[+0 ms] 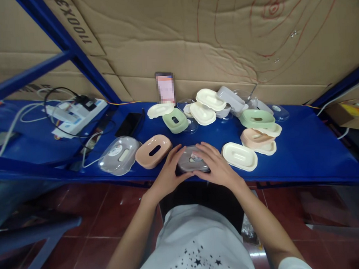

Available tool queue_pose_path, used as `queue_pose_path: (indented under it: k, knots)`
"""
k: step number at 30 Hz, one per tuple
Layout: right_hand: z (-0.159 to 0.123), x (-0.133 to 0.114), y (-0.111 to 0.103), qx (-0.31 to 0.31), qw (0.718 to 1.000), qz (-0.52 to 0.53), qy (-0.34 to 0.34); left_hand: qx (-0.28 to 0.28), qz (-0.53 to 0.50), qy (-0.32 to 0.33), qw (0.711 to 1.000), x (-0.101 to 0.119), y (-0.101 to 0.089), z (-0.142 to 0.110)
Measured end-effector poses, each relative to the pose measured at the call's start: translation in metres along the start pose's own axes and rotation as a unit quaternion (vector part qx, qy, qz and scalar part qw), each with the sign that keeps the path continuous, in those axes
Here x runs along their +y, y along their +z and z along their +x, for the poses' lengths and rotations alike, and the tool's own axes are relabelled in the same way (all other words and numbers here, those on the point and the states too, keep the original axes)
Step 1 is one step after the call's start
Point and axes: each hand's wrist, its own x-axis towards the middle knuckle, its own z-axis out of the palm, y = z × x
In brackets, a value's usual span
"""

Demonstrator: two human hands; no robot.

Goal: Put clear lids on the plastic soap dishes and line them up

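A grey oval soap box with a clear lid (185,160) lies at the front edge of the blue table, between my hands. My left hand (171,169) curves round its left end, fingers on the far rim and thumb at the near edge. From the other side my right hand (215,162) grips it, fingers over the lid. Left of them sit a peach soap dish with a slot (149,158) and another grey box under a clear cover (120,153). A cream oval tray (239,156) rests just right of my right hand.
Peach dishes (256,138), a green dish (258,117) and cream trays (210,99) are piled behind and to the right. Another green dish (175,120) stands before a propped phone (165,87). A dark phone (130,124) and a power strip (79,119) with cables lie left.
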Motion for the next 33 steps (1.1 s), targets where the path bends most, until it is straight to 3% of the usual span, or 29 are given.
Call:
queue_pose_path:
  k: [6, 10, 22, 26, 33]
  knots:
    - [0.000, -0.001, 0.005, 0.036, 0.997, -0.051, 0.038, 0.121, 0.200, -0.014, 0.972, -0.009, -0.025, -0.019]
    - [0.002, 0.004, 0.008, 0.036, 0.998, -0.027, 0.054, 0.119, 0.282, -0.027, 0.952, -0.021, -0.031, -0.028]
    - [0.001, 0.003, 0.007, 0.003, 0.997, -0.026, 0.078, 0.187, 0.251, -0.021, 0.950, -0.032, -0.008, -0.026]
    - [0.001, 0.003, 0.008, 0.002, 0.996, -0.018, 0.089, 0.202, 0.246, -0.022, 0.948, -0.025, -0.013, -0.028]
    - [0.004, 0.001, 0.007, 0.044, 0.983, 0.054, 0.169, 0.308, 0.183, -0.010, 0.934, 0.002, -0.032, -0.046]
